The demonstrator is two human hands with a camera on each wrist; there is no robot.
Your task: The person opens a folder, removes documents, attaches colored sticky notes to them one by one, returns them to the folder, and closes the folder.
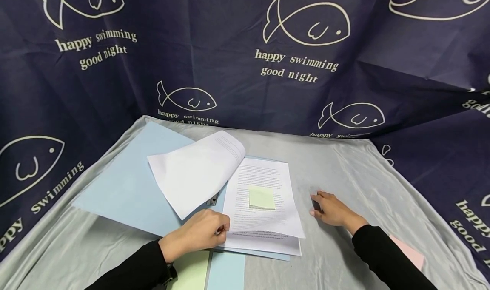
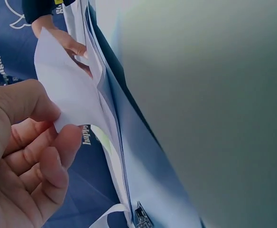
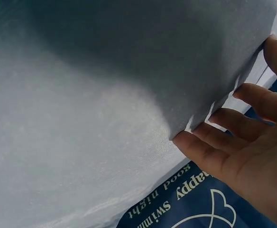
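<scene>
Head view: pinching near-L corner of printed sheet (image 1: 245, 217) w/ L hand (image 1: 197, 231); located on R half of open blue folder (image 1: 126, 183), w/ green sticky note (image 1: 262, 197) on top and near edge lifted off pages below (image 1: 268, 244). To L, folded-back page (image 1: 195, 171), w/ metal clip (image 1: 213, 200) just beside. Holding R hand (image 1: 334, 209) apart from folder, over to R by grey cloth (image 1: 321, 256). L wrist view: confirming grip, w/ corner nipped between thumb (image 2: 36, 97) and bent index, i.e. closed to paper thickness. R wrist view: spreading fingers (image 3: 200, 148) wide, w/ tips apparently on cloth and nothing gripped. Judged step: lifting one pg. for turning, prob. partway thru stack. Next, calls for a light pinch, peeling single sheet up and over to L, minding sticky note, chk. for 2nd sheet clinging.
</scene>
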